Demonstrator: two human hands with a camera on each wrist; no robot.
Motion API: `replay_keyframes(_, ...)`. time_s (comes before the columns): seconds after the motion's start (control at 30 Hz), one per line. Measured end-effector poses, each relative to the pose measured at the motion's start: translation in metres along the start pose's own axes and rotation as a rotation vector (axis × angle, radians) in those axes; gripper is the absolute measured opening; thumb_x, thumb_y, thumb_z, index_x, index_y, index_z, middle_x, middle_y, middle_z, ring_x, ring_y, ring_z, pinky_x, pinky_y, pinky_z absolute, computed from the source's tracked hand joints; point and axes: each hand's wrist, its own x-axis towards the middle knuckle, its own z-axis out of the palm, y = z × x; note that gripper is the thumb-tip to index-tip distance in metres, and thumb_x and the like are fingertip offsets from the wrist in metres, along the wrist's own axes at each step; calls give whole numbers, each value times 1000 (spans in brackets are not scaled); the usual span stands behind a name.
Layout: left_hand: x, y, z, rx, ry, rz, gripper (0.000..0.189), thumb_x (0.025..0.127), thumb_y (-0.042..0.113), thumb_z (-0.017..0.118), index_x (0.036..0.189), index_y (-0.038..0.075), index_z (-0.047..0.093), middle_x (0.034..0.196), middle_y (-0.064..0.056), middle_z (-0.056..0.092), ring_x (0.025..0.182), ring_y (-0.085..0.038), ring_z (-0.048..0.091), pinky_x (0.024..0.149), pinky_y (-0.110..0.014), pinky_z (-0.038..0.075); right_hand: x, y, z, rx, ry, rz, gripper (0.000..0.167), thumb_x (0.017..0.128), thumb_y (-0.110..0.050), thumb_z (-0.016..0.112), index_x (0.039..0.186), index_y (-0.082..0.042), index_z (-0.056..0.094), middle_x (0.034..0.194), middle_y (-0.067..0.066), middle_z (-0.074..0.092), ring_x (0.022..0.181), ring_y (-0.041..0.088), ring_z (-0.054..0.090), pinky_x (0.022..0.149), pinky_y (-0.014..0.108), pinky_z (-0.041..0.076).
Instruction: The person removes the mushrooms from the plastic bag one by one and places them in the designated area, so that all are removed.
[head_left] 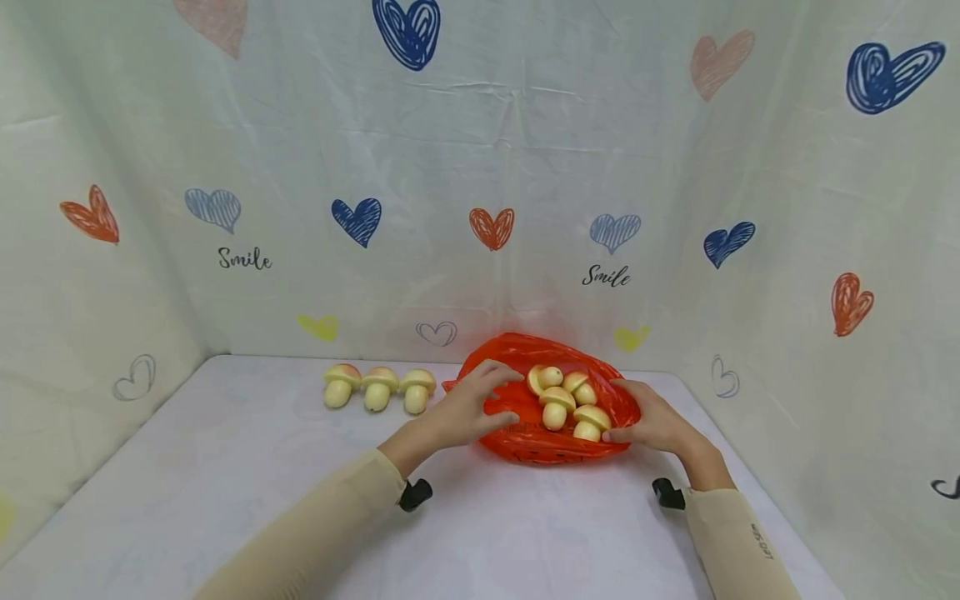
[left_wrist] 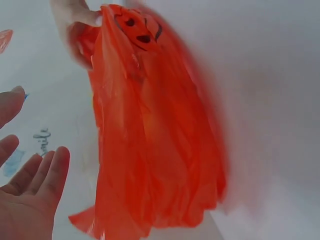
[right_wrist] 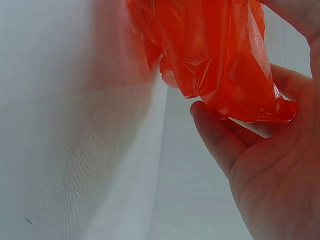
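Observation:
A red plastic bag point(head_left: 517, 450) lies on the table with its mouth spread. Several toy mushrooms point(head_left: 555, 408), cream-stemmed with yellowish caps, are inside it. Over the bag's left side is my left hand point(head_left: 468, 410), fingers spread and nothing held; the left wrist view shows this hand point(left_wrist: 32, 200) apart from the bag point(left_wrist: 150, 140). My right hand point(head_left: 656, 421) grips the bag's right edge, its thumb beside the nearest mushroom. In the right wrist view, red plastic point(right_wrist: 215, 55) runs between the thumb and fingers of this hand point(right_wrist: 280, 175). Mushrooms are hidden in both wrist views.
Three more toy mushrooms point(head_left: 379, 388) stand in a row on the white table point(head_left: 247, 467), left of the bag. A pale curtain point(head_left: 420, 150) printed with hearts and "Smile" encloses the back and sides. Black wrist cameras point(head_left: 415, 495) sit under both sleeves.

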Motion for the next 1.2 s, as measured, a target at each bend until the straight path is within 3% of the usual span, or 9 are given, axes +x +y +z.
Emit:
replay_keyframes(0.17,19,-1,15,4,-24,-34,52,87,23,71,134,17,50,124,0,46,108,-14,49,90,-33,49,0,-1,-1,-2,-1,2,101,64,-43,84,146,-12,33,145,17,34,127,43,36,90,59,45)
replay_keyframes(0.33,37,-6,31,-4,-71,-108,53,87,24,71,135,18,49,123,0,45,108,-15,49,90,-32,49,-1,-2,-2,-2,-3,8,101,64,-44,84,145,-12,34,145,17,34,128,42,36,91,61,44)
replay_keyframes(0.6,58,-16,56,-13,-146,-191,58,88,23,71,140,19,46,132,-11,42,118,-27,49,96,-34,46,0,-3,-4,-9,3,0,100,64,-45,84,145,-12,35,145,16,34,128,42,35,92,61,43)
replay_keyframes(1.0,74,-26,82,-12,-126,-306,57,86,25,71,138,23,48,127,-4,40,115,-18,42,91,-30,48,1,-2,-4,-26,0,3,100,65,-45,83,145,-12,34,146,17,33,128,42,35,92,61,43)
replay_keyframes(1.2,77,-26,91,-33,-120,-346,59,84,23,74,138,24,48,124,-3,37,114,-19,38,90,-30,46,1,-2,-4,-22,-1,0,101,64,-46,84,145,-12,34,146,16,33,128,41,35,93,61,42)
